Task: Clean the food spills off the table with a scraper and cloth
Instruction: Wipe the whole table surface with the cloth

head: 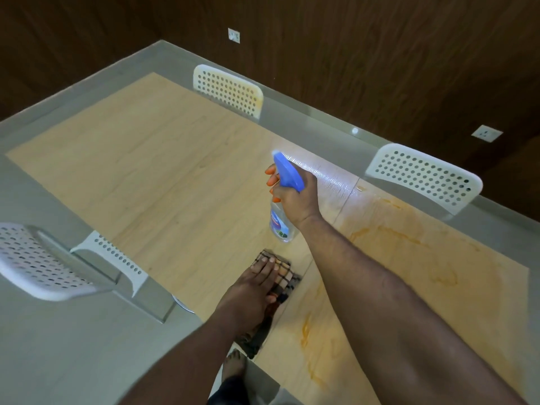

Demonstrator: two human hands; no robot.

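Table (175, 159) wood, orange-stained; left hand (251, 290) flat on cloth (285, 276); right hand (295, 200) grip round spray bottle (280, 226).

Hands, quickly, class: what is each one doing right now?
Left hand: open, straight fingers pressing flat on the checked cloth.
Right hand: gripping the spray bottle.

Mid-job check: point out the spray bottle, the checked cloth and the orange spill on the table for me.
spray bottle (281, 223): head view, on its clear body below the blue trigger head.
checked cloth (285, 273): head view, on the fold beside the fingers.
orange spill (388, 230): head view, on a streak right of the forearm.
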